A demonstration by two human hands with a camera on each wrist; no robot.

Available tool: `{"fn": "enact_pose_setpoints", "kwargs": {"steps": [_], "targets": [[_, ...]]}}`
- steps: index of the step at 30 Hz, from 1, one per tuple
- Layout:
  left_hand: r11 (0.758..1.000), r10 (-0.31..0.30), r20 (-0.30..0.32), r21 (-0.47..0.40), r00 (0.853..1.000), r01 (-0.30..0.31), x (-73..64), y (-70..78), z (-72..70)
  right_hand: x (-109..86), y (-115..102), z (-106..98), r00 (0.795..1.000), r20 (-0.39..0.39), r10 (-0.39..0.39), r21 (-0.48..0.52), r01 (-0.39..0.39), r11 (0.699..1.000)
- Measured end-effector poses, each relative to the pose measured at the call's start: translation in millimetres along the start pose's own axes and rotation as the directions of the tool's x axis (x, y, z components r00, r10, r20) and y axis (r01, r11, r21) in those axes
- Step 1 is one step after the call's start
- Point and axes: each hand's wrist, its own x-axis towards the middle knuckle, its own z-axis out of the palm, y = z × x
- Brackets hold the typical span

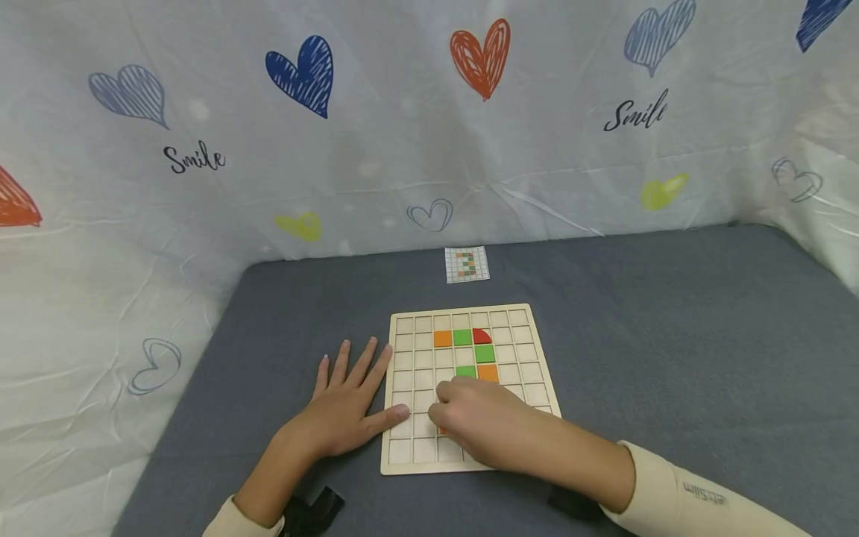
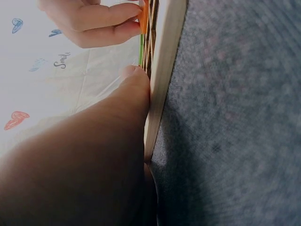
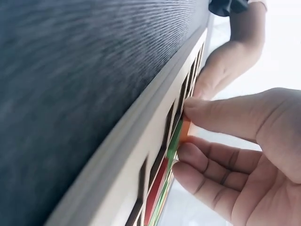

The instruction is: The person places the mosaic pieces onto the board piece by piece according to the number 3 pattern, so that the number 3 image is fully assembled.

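A wooden grid board lies on the table, with orange, green and red tiles set in some of its squares. My left hand rests at its left side, fingers spread on the cloth and thumb over the board's edge. Over the lower middle squares, my right hand pinches an orange tile between thumb and fingers. A green tile sits right beside it in the right wrist view. Toward the board's far side are an orange tile, a green tile and a red quarter-round tile. The right hand hides some lower squares.
Behind the board lies a small pattern card printed with a coloured grid. Dark grey cloth covers the table. A white curtain with hearts hangs at the back. A black strap shows near the left wrist.
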Motion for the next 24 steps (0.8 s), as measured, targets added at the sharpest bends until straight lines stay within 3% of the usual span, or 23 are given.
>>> {"fn": "enact_pose_setpoints", "kwargs": {"steps": [6, 10, 13, 16, 18, 20, 22, 24], "targets": [[1.000, -0.007, 0.000, 0.012, 1.000, 0.007, -0.5, -0.8, -1.6, 5.1, -7.3, -1.1, 0.998, 0.054, 0.020, -0.094, -0.015, 0.995], [1.000, -0.011, 0.002, 0.002, 1.000, 0.011, -1.4, -0.9, -1.6, 0.5, -13.9, -4.2, 0.994, 0.107, -0.031, -0.149, 0.047, 0.988], [1.000, -0.014, 0.003, -0.006, 1.000, 0.014, -1.5, -1.2, 0.0, -10.4, -13.2, -4.5, 0.994, 0.050, -0.100, -0.081, 0.104, 0.991], [1.000, -0.015, 0.007, -0.011, 1.000, 0.015, -1.0, -0.5, -0.3, -25.2, -2.2, -3.9, 0.988, -0.095, -0.118, 0.029, 0.122, 0.992], [1.000, -0.010, 0.004, -0.013, 1.000, 0.010, -0.3, -0.5, -0.2, -36.1, 10.1, -5.2, 0.982, -0.174, -0.070, 0.089, 0.087, 0.992], [1.000, -0.001, 0.001, -0.020, 1.000, 0.001, -0.2, 0.9, -0.8, -49.3, 24.1, -8.3, 0.978, -0.208, 0.026, 0.099, -0.006, 0.995], [1.000, 0.006, -0.008, -0.026, 1.000, -0.007, 0.3, 0.7, 0.8, -65.0, 38.8, -13.7, 0.970, -0.174, 0.168, 0.096, -0.153, 0.984], [1.000, 0.003, -0.011, -0.022, 1.000, -0.003, 0.4, -0.1, 2.5, -80.9, 54.7, -20.2, 0.943, -0.092, 0.320, 0.088, -0.313, 0.946]]}}
